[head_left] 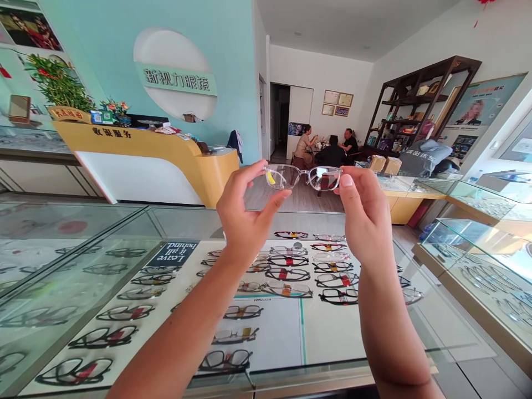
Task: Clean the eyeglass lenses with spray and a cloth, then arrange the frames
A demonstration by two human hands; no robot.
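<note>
Clear-framed glasses (305, 172) are held up, apart from the glass display case (316, 376), spanning the gap between 2 hands: left hand (245, 208) has forefinger at 1 outer corner and thumb by the lower rim, right hand (366, 208) pinches the opposite outer corner between thumb and forefinger. Long axis runs left to right, nearly level; yellow sticker (271, 177) sits on the left-hand lens. Cannot tell which way the temples point.
</note>
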